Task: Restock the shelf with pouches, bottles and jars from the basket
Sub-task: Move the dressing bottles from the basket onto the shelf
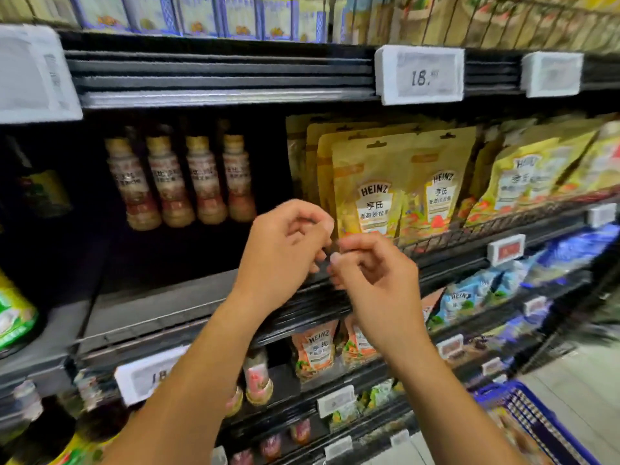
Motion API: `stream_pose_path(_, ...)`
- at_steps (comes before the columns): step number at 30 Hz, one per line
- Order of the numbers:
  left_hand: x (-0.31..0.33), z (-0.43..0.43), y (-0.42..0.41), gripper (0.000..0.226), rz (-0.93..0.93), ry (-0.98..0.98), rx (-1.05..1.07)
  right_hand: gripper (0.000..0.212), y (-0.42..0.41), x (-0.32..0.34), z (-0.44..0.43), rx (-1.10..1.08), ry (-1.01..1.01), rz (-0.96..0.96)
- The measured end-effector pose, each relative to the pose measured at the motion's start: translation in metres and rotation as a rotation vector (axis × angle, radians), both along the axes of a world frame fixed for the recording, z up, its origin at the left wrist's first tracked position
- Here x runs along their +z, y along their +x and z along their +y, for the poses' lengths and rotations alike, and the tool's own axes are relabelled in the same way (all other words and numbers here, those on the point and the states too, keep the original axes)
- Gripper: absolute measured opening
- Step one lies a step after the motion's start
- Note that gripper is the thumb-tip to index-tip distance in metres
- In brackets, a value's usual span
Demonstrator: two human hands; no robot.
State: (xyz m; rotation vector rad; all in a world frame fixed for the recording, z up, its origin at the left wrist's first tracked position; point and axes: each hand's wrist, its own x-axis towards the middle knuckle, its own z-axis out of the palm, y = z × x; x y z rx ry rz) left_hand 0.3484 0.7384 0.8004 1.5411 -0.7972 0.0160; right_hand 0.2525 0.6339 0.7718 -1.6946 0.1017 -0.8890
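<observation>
Both my hands are raised in front of the middle shelf (pixel 161 310), close together with fingertips nearly meeting. My left hand (pixel 285 246) has its fingers curled and nothing visible in them. My right hand (pixel 372 273) is curled the same way and looks empty. Just behind them stand rows of yellow Heinz pouches (pixel 369 193) behind a low wire rail. Left of the pouches, several brown dressing bottles (pixel 174 182) stand deep on the same shelf. The blue basket (pixel 503 396) sits low at the right, with pouches inside.
Price tags (pixel 419 75) clip onto the shelf edges. More yellow pouches (pixel 536 172) fill the right side. Lower shelves carry orange pouches (pixel 313 350), blue pouches (pixel 469 300) and small bottles (pixel 256 380). A green-labelled bottle (pixel 13 313) stands at far left.
</observation>
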Motion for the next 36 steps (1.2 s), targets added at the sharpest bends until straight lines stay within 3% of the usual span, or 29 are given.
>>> stream_pose_path(7, -0.033, -0.063, -0.066, 0.016, 0.148, -0.023, -0.16, 0.01, -0.082, -0.028, -0.058, -0.076, 0.051, 0.067)
stream_pose_path(17, -0.085, -0.186, -0.175, 0.011, 0.354, 0.146, -0.395, 0.014, -0.22, -0.077, -0.163, -0.364, 0.169, 0.15)
stream_pose_path(26, -0.118, -0.284, -0.265, 0.006, 0.431, 0.316, -0.677, 0.013, -0.33, -0.108, -0.218, -0.689, 0.38, 0.161)
stream_pose_path(31, -0.136, -0.333, -0.296, 0.013, 0.429, 0.394, -0.809, 0.042, -0.368, -0.124, -0.241, -0.836, 0.46, 0.153)
stream_pose_path(36, -0.159, -0.385, -0.309, 0.015, 0.443, 0.469, -0.905, 0.042, -0.386, -0.138, -0.274, -0.936, 0.518, 0.171)
